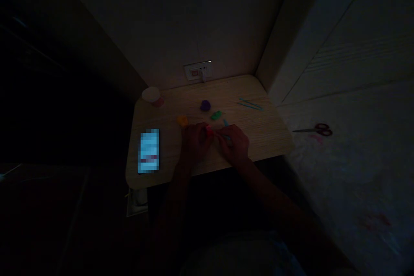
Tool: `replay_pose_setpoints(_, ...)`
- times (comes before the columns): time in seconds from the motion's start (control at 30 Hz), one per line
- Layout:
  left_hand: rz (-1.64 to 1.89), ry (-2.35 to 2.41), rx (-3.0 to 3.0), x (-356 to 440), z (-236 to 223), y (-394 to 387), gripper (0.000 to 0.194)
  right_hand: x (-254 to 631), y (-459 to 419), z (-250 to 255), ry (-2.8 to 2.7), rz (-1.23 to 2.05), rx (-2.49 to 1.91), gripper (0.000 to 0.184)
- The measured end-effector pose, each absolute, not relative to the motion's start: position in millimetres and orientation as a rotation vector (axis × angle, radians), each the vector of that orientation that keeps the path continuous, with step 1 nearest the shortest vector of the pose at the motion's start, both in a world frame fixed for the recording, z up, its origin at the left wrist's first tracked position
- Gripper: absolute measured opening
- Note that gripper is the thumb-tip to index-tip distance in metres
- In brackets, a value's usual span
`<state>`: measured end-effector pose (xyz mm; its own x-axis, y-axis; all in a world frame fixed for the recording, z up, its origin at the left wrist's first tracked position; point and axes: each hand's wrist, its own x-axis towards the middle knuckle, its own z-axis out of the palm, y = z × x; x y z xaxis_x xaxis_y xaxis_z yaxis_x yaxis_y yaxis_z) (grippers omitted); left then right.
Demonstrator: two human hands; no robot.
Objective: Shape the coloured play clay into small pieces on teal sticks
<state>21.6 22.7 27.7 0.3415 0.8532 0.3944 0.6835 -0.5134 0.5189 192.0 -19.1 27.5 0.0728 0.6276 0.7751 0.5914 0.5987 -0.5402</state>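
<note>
In the dim head view, my left hand (195,141) is closed around a small red lump (209,130) that looks like modelling clay. My right hand (236,143) pinches a thin light-blue stick-like tool (225,122), its near part hidden by the fingers. The fingertips of both hands meet close to the red lump. Just beyond my left hand lies an orange lump (182,120). A green lump (216,115) and a purple lump (205,105) rest farther back on the wooden table (265,138).
Two thin blue sticks (250,104) lie at the back right. A cup (152,96) stands at the back left, a lit phone (148,152) at the left. Behind is a wall socket (198,71) with a plug. Scissors (318,130) lie on a pale surface to the right.
</note>
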Motion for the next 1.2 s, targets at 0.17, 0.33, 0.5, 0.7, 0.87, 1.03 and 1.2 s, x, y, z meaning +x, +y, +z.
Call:
replay_pose_setpoints(0.17,0.964,1.374,2.315,21.0,25.5,23.6,0.032,192.2,-19.6,25.9,-1.585,0.033,-1.067,0.007)
replay_pose_setpoints(0.33,0.929,1.386,2.333,21.0,26.9,23.4,0.034,191.9,-18.9,25.5,-1.618,0.041,-1.041,0.007)
replay_pose_setpoints(0.5,0.912,1.389,2.316,20.1,26.3,23.5,0.035,191.7,-19.5,28.0,-1.611,0.063,-1.036,0.008)
replay_pose_setpoints(0.7,0.943,1.367,2.328,20.1,25.5,23.6,0.033,191.8,-20.2,28.0,-1.623,0.081,-1.087,0.009)
replay_pose_setpoints(0.87,0.914,1.393,2.332,20.4,25.9,23.6,0.035,191.5,-20.0,27.6,-1.622,0.064,-1.081,0.008)
replay_pose_setpoints(1.03,0.893,1.396,2.341,20.6,27.4,23.0,0.034,191.3,-19.7,27.3,-1.612,0.052,-1.073,0.007)
replay_pose_setpoints(1.2,0.889,1.378,2.344,20.5,28.9,22.2,0.033,190.8,-19.2,27.3,-1.609,0.051,-1.091,0.009)
